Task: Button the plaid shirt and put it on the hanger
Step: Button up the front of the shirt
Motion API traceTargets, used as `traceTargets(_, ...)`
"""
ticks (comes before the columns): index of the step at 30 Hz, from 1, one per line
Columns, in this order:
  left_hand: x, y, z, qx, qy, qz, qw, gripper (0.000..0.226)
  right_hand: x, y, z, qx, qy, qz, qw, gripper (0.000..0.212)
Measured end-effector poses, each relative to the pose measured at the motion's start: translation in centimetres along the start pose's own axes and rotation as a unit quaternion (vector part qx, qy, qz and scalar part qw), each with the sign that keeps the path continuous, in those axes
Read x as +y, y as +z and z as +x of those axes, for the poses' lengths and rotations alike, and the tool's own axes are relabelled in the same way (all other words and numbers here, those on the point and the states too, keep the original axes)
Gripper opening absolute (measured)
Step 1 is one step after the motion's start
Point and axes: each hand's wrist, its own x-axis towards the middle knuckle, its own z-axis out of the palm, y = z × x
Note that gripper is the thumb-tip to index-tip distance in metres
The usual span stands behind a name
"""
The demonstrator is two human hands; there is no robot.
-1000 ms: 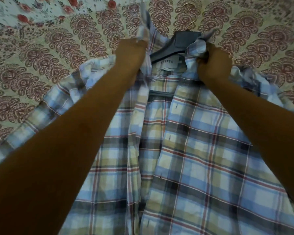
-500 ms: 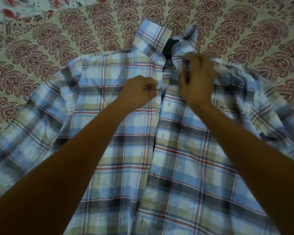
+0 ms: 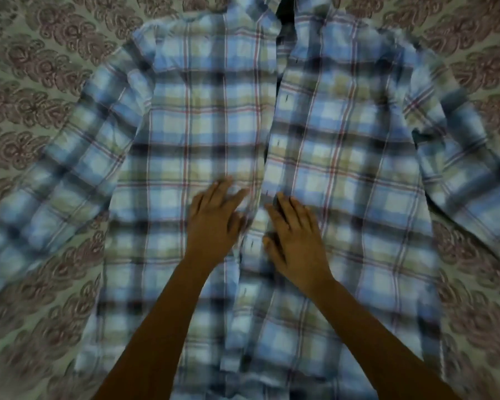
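Here the plaid shirt lies front-up, unbuttoned, on a patterned bedspread. The left hand and right hand rest flat, fingers spread, on either side of the front opening — gripping nothing. To button well, overlap the two plackets squarely and line up each buttonhole first. The sleeves spread wide — bedspread shows on both sides.

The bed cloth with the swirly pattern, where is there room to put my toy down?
The patterned bed cloth is bare at far left above the blue plaid shirt's sleeve, and at lower left and lower right beside its body. The middle is crowded: the left hand and right hand press on the shirt front.
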Motion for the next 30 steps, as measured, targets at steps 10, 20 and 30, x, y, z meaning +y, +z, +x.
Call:
traceTargets(10, -1.3, 0.8, -15.3, -0.069, -0.029, -0.001, 0.997, 0.051, -5.8, 0.9, -14.0, -0.107, 0.011, -0.013, 0.994, 0.065)
traceTargets(20, -0.3, 3.3, -22.8, -0.081, -0.009, -0.037, 0.996, 0.047, -6.8, 2.5, -18.5, -0.034, -0.119, -0.051, 0.991, 0.02)
traceTargets(30, 0.1, 4.2, -24.1, -0.078, -0.027, -0.03, 0.996, 0.056, -4.3, 0.0, -21.4, -0.129, -0.204, 0.012, 0.97, 0.03)
